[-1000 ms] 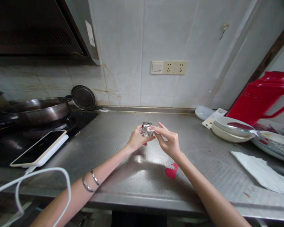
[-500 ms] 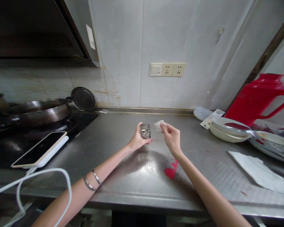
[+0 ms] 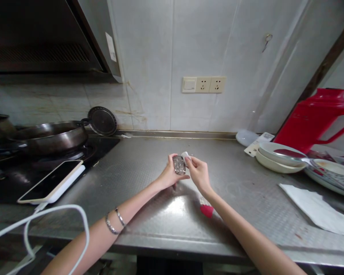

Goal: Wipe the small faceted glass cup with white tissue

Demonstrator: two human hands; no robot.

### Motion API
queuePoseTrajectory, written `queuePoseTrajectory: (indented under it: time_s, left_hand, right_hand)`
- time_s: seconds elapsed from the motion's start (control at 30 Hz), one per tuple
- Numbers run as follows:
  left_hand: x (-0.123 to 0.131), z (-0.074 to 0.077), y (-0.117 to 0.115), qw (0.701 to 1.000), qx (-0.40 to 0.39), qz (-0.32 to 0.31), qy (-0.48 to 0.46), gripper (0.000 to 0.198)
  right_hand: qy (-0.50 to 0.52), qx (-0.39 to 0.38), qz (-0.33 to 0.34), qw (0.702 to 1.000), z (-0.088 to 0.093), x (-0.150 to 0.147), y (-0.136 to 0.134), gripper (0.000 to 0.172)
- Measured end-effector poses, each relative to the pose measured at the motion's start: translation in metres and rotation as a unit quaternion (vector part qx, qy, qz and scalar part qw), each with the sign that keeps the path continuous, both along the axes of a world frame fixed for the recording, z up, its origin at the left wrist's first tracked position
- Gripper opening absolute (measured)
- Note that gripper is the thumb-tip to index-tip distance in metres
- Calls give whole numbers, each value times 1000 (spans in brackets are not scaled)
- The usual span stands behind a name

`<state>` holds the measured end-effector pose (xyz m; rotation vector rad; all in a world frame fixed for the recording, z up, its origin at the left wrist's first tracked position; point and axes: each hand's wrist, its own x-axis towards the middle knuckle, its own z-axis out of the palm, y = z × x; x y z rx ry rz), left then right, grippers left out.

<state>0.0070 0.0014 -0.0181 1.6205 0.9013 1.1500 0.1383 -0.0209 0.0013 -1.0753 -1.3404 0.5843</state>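
My left hand (image 3: 169, 176) is closed around a small, clear, boxy glass-like object (image 3: 179, 165) with dark edges, held above the counter. Its exact kind I cannot make out. Between the fingers of my right hand (image 3: 200, 173) is a folded piece of white tissue (image 3: 185, 154), up against the right side of the clear object. Below, partly behind my right forearm, a red piece (image 3: 206, 211) lies on the metal counter (image 3: 149, 217). Two silver bracelets (image 3: 114, 221) circle my left forearm.
On the left, a phone (image 3: 50, 181) with a white cable rests on the black stove near a steel pan (image 3: 57, 139). To the right are a white napkin (image 3: 315, 208), stacked bowls (image 3: 278, 164) and a red thermos jug (image 3: 308, 118). Wall sockets (image 3: 209, 84) sit behind.
My right hand has moved left with the tissue, bringing it to the clear object. My left hand has shifted slightly right and down, turning the object a little.
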Motion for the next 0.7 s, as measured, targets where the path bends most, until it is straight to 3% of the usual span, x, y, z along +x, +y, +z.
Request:
queuePoseTrajectory:
  time_s: [0.13,0.27,0.47,0.6,0.7]
  left_hand:
    - [-2,11,-5,994,-87,-60,-21,87]
    - [-3,23,-11,985,-138,-79,-64,85]
    - [-1,30,-11,951,-256,-114,-127,73]
    - [-2,30,-11,928,-307,-128,-169,67]
    - [-3,32,-14,916,-341,-115,-179,65]
  right_hand:
    - [4,26,-17,1000,7,-5,-10,42]
    - [0,58,-19,998,13,-11,-18,40]
    - [-72,122,-41,989,5,-18,-21,30]
    - [-152,251,-31,955,-5,-16,-17,29]
    - [-237,311,-13,920,-8,-11,-15,37]
